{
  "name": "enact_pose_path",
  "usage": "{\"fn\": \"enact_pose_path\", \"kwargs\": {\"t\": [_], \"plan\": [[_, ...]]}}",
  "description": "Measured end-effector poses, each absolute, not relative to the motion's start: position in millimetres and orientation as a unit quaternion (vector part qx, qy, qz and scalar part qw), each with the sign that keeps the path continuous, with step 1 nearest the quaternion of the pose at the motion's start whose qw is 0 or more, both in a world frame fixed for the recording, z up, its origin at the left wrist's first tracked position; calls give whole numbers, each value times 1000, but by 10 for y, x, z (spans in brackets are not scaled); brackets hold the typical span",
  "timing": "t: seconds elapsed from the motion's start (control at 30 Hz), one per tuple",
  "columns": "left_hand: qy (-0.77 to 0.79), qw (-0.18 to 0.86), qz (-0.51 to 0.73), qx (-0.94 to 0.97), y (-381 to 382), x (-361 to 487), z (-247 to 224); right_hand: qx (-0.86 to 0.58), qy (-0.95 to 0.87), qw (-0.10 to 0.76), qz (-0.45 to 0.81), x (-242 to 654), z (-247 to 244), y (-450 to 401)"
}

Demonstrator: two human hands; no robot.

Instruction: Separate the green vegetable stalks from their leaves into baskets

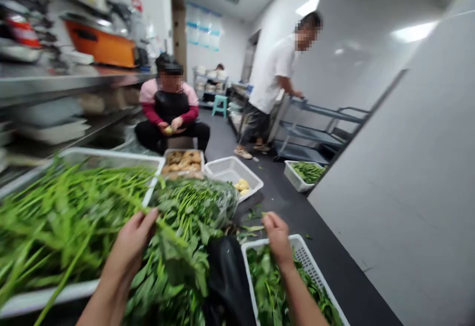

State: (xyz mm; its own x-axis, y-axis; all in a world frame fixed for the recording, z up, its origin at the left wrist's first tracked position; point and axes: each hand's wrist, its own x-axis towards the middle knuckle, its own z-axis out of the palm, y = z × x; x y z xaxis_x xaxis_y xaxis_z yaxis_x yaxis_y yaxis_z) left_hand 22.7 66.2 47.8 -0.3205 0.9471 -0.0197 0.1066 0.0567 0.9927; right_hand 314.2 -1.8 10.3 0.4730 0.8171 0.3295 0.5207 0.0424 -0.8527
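My left hand (135,234) is closed in a pinch on a leafy green stalk (174,239), whose broad leaves hang to the right over a heap of leafy greens (185,205). Beneath that wrist, to the left, is a large white crate (154,187) full of long green stems (70,207). My right hand (277,237) is pinched shut above a white basket (247,261) of torn green leaves (265,281). A small bit of green stem (263,214) shows at its fingertips, though blur hides its full shape.
A seated person (170,103) handles a pale peeled item behind a tray of potatoes (185,160). A white basket (222,170) holds several peeled pieces. Another person (272,78) pushes a grey trolley (315,128). A basket of greens (297,180) stands by the right wall; shelving lines the left.
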Motion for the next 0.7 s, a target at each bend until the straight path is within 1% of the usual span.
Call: {"fn": "enact_pose_path", "kwargs": {"t": [0.03,0.1,0.13,0.17,0.23,0.3,0.33,0.43,0.5,0.63,0.7], "plan": [[599,409,534,434,653,243,511,-707,-500,485,122,3352,1,-66],[587,422,534,438,676,272,525,-760,-519,365,141,3649,-213,-120],[579,432,534,440,694,284,508,-769,-525,329,156,3704,-289,-130],[571,441,531,445,708,298,479,-766,-531,317,174,3683,-326,-135],[556,453,526,457,713,342,404,-718,-564,332,237,3417,-269,-123],[548,454,520,473,696,404,332,-626,-621,353,315,2942,-87,-62],[547,452,514,482,682,437,303,-593,-643,356,329,2679,16,-6],[545,443,484,521,635,500,245,-560,-700,327,299,2028,212,216],[546,427,451,563,603,500,223,-554,-721,308,280,1797,205,338],[543,367,380,653,599,425,187,-536,-729,315,286,1719,86,382],[540,345,378,668,668,339,178,-530,-728,317,298,1769,94,323]]}}
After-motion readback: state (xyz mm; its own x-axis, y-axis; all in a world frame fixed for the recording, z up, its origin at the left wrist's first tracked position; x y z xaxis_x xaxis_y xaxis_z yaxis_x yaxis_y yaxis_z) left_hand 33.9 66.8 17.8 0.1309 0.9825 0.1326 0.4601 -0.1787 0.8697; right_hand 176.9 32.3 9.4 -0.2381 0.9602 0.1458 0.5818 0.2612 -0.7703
